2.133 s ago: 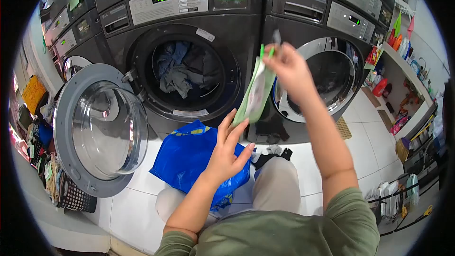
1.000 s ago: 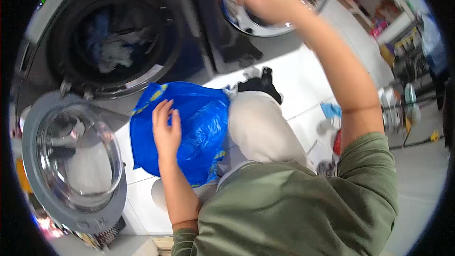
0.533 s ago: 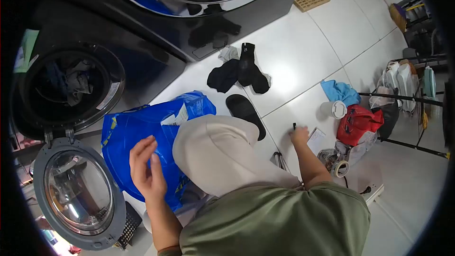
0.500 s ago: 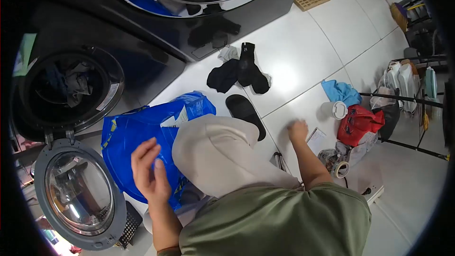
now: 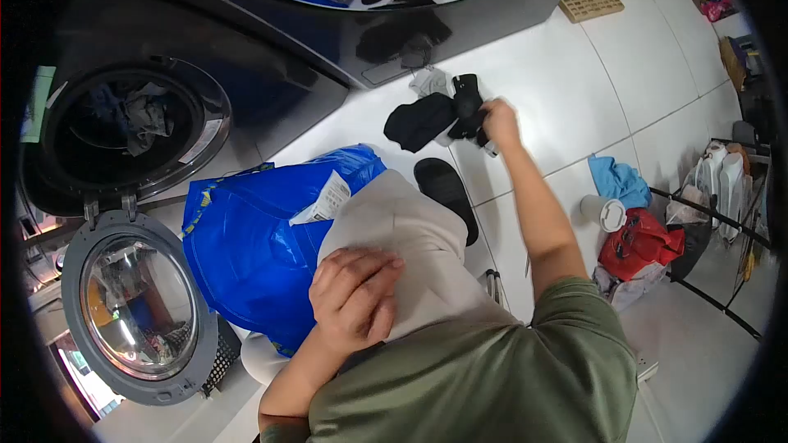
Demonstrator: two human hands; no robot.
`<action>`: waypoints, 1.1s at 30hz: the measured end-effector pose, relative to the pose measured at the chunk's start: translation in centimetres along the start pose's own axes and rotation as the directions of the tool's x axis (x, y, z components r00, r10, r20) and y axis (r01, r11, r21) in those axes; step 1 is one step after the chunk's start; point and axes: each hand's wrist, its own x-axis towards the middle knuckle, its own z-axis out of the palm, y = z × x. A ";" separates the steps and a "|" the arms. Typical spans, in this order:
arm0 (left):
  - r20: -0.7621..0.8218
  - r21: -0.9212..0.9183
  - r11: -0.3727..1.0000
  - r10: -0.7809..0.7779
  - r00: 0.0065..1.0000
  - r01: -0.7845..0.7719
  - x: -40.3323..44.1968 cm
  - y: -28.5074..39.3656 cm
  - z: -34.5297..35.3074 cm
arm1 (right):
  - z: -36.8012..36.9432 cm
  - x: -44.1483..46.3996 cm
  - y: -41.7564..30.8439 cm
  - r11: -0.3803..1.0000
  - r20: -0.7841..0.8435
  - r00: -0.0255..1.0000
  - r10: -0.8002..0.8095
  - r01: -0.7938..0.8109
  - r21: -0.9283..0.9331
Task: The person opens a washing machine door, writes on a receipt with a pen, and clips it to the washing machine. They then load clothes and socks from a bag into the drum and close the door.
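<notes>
My right hand (image 5: pixel 499 123) reaches down to the floor, its fingers closed on the edge of a black sock (image 5: pixel 467 98). Beside that sock lie another black cloth piece (image 5: pixel 419 121), probably a sock too, and a small grey cloth (image 5: pixel 428 82). My left hand (image 5: pixel 357 295) hovers over my light-trousered leg, fingers loosely bent and thumb apart, with nothing visible in it. Close to it on the left is a large blue bag (image 5: pixel 254 234) with a white label (image 5: pixel 327 199). A black slipper (image 5: pixel 446 197) shows past my knee.
At left, a front-loading washer's round door (image 5: pixel 139 308) hangs open, with clothes (image 5: pixel 146 119) inside the drum. Another dark machine (image 5: pixel 304 12) stands ahead. To the right are a white cup (image 5: pixel 603 212), blue cloth (image 5: pixel 617 182), red bag (image 5: pixel 642 244) and black-framed rack (image 5: pixel 714 217).
My right hand has moved forward from the floor beside me to the black sock and closed on it. My left hand has swung right from above the blue bag to over my leg.
</notes>
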 end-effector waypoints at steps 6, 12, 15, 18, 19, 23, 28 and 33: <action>0.023 -0.036 0.999 0.001 1.000 0.000 0.9 -0.4 0.3 | -14.6 2.8 0.6 0.992 -0.239 0.964 -0.117 0.104 -0.068; 0.004 -0.071 0.997 0.022 1.000 -0.022 1.0 -0.4 0.5 | -6.7 2.5 1.2 0.960 0.161 0.987 0.012 0.033 -0.278; -0.013 -0.085 0.996 0.031 0.999 -0.031 0.7 -0.6 0.5 | 1.7 3.0 -3.7 0.975 0.192 0.957 0.219 -0.205 -0.090; 0.008 -0.082 0.997 0.014 1.000 -0.014 0.7 -0.3 0.1 | 6.8 3.0 -5.6 0.960 0.248 0.948 0.197 -0.135 -0.246; 0.018 -0.074 0.997 0.007 1.000 -0.006 0.8 -0.2 0.0 | 7.6 2.8 -6.2 0.953 0.259 0.949 0.180 -0.103 -0.286; 0.000 -0.064 0.998 -0.016 1.000 0.016 0.5 -0.4 0.0 | 3.9 2.9 -10.2 0.960 0.308 0.951 -0.014 -0.073 0.271; 0.008 -0.067 0.998 -0.009 1.000 0.009 0.8 -0.4 0.2 | -9.4 4.6 -8.0 0.517 -0.040 0.973 0.229 -0.087 0.851; -0.024 -0.040 0.999 0.025 0.999 -0.026 0.7 -0.5 0.7 | -12.5 2.4 1.1 0.970 -0.684 0.729 0.003 -0.170 -0.177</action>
